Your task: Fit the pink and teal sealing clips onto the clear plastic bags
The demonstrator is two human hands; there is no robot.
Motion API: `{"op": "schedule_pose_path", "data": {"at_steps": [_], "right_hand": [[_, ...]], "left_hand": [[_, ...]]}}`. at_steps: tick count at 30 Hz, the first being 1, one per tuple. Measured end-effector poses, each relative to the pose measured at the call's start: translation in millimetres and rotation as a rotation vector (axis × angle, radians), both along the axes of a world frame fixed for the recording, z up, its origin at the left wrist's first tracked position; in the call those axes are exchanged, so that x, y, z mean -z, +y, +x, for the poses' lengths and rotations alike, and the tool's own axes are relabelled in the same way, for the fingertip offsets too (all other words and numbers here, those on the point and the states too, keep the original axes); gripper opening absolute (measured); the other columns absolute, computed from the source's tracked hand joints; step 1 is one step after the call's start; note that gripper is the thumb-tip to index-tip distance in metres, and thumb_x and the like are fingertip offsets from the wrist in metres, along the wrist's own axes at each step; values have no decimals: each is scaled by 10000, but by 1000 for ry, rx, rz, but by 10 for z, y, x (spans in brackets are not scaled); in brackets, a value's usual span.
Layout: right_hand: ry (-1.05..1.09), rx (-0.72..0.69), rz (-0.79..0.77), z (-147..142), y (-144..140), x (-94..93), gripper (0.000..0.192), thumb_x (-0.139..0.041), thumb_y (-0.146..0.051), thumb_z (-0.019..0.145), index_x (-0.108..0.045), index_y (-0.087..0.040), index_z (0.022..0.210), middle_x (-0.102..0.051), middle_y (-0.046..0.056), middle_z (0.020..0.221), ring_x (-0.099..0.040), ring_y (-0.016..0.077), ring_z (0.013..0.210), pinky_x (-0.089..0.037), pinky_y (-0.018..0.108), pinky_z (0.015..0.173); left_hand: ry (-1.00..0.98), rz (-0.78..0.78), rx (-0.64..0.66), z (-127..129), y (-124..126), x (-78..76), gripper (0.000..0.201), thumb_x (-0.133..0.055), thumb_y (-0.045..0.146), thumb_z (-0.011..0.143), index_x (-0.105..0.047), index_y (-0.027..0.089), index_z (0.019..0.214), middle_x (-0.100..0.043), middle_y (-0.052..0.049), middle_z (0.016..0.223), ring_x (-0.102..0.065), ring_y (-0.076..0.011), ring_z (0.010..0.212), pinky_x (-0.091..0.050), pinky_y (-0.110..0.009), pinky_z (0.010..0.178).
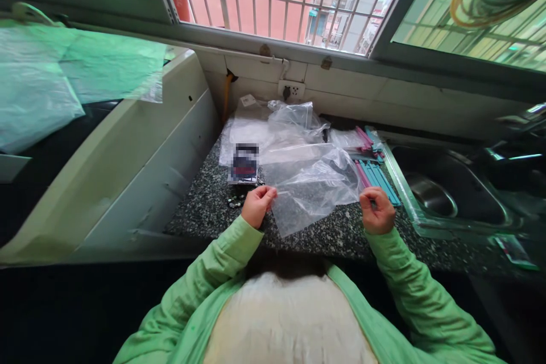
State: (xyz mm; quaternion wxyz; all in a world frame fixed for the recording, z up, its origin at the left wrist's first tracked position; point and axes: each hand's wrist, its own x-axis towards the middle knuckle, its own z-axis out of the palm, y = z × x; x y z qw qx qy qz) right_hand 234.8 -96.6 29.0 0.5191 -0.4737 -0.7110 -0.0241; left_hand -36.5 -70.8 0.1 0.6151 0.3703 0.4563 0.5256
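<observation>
- left hand is pinching one top corner of a clear plastic bag, thumb and fingers closed tight on the film
- right hand is curled into a loose fist, pinching the bag's other end; can't really tell how much film it's actually gripping, the fingers are hiding it
- the bag is being stretched between both hands just above the speckled granite counter, lower part sagging toward the person
- more clear bags are lying crumpled further back near the wall socket, and they're overlapping the held one a bit
- a small dark packet is sitting just beyond the left hand, with some little dark bits right beside it that are too small to make out
- pink and teal strips are lying just past the right hand, next to the sink
- what could go sideways imo: the film is thin and slippery, so a weak pinch on the right side could let that corner drop
- pulling the two hands apart too hard could tear it
- the sagging edge could also drag those little dark bits off the counter edge, or the strips could get nudged into the sink
</observation>
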Motion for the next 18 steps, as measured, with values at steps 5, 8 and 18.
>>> {"op": "schedule_pose_path", "data": {"at_steps": [5,8,18], "right_hand": [[-77,12,37,53,8,-53,69,-497,-151,754,-504,-202,708,-519,22,704,-519,157,707,-437,318,662],[-97,-3,56,41,12,-73,72,-509,-130,743,-506,-194,711,-522,20,703,-520,149,700,-437,302,645],[13,62,-55,-27,17,-76,94,-496,-170,763,-495,-187,670,-506,9,675,-498,137,675,-415,281,630]], "left_hand": [[-30,-35,0,-48,25,-31,386,-702,445,475,-495,127,543,-398,73,412,-274,-11,334,-177,-167,343],[-19,-43,2,-54,43,-43,399,-703,454,467,-496,123,552,-393,74,417,-283,-13,337,-182,-162,338],[381,258,-58,-193,-134,11,328,-561,429,687,-573,129,818,-450,37,522,-386,-59,439,-323,-181,411]]}}
